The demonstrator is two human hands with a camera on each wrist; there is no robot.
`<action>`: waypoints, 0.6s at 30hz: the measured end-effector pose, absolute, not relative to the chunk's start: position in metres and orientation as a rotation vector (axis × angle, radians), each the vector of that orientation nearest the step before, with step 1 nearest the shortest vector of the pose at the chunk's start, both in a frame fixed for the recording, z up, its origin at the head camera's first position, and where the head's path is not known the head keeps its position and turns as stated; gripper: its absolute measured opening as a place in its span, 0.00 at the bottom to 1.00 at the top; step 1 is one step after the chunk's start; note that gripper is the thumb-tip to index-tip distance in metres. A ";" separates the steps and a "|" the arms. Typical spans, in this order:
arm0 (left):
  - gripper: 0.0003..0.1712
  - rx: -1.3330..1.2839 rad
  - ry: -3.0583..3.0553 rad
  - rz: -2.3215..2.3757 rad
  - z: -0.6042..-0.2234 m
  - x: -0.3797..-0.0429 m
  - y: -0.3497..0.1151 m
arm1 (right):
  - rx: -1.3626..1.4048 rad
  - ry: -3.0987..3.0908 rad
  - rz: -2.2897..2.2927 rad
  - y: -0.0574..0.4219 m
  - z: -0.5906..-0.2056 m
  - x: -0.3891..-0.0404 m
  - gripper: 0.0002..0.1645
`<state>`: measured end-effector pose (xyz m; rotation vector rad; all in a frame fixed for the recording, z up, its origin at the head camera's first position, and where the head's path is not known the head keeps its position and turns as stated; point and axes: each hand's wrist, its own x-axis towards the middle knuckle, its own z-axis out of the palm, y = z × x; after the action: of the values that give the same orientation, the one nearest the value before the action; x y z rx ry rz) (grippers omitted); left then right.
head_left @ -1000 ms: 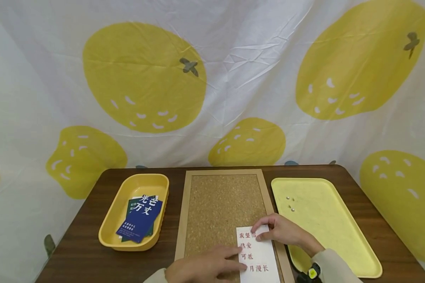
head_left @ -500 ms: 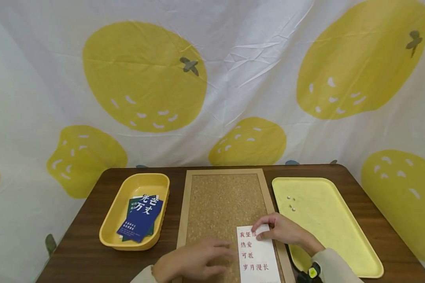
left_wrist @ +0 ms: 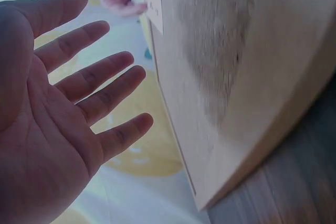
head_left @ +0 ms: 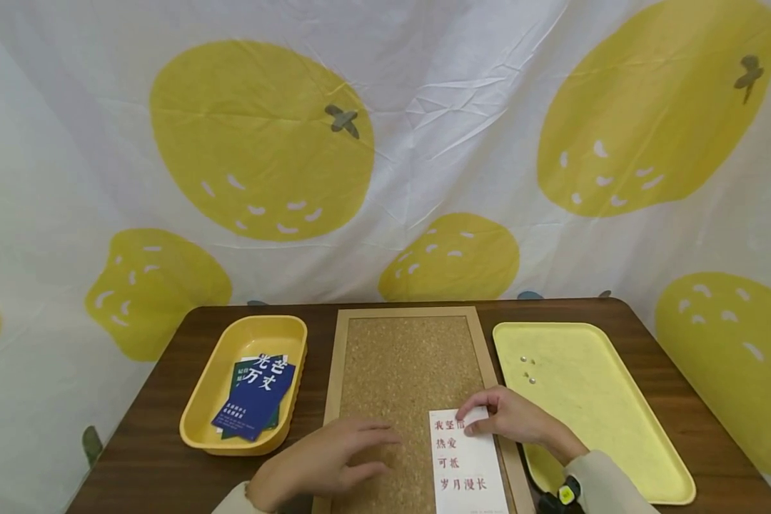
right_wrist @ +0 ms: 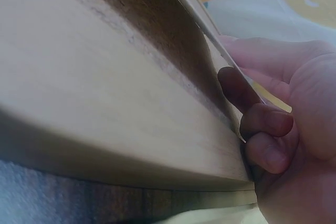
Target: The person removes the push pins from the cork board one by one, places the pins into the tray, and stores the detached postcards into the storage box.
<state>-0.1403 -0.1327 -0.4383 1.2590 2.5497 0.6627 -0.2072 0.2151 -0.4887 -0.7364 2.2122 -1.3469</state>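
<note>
My right hand point(head_left: 517, 420) pinches the upper right part of a white card point(head_left: 470, 467) printed with red Chinese characters. The card sits over the lower right of a wood-framed cork board point(head_left: 405, 364). Seen from the right wrist, the card's thin edge point(right_wrist: 218, 43) runs between thumb and fingers, with the other fingertips point(right_wrist: 268, 150) curled below it near the wooden frame. Over the board's lower left is my left hand point(head_left: 324, 457), holding nothing. Its palm point(left_wrist: 47, 129) faces the left wrist camera, fingers spread apart.
To the left, a yellow bin point(head_left: 195, 421) holds several cards, a blue one point(head_left: 257, 403) on top. At right lies a pale yellow tray point(head_left: 591, 414) with several small pins point(head_left: 530, 380). A lemon-print cloth point(head_left: 398, 164) hangs behind the brown table point(head_left: 138, 457).
My left hand has let go of the card's left edge and drawn away leftward, leaving all the red characters there uncovered. The right hand and the card stay almost in place.
</note>
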 end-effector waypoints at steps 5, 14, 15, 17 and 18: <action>0.24 1.144 2.575 0.715 -0.431 -0.140 -0.145 | -0.730 2.210 -1.349 0.215 -0.487 -0.207 0.10; 0.24 1.080 2.614 0.782 -0.433 -0.139 -0.163 | -0.716 2.221 -1.341 0.215 -0.489 -0.208 0.10; 0.24 1.075 2.623 0.791 -0.434 -0.139 -0.165 | -0.715 2.224 -1.339 0.215 -0.489 -0.208 0.10; 0.24 1.037 2.631 0.807 -0.434 -0.139 -0.170 | -0.711 2.227 -1.337 0.215 -0.489 -0.208 0.10; 0.24 1.013 2.636 0.813 -0.434 -0.139 -0.173 | -0.710 2.229 -1.336 0.215 -0.489 -0.208 0.10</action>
<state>-0.1394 -0.1726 -0.4344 1.0130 2.6357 0.8131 -0.2081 0.2150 -0.4892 -0.7096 2.2288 -1.3361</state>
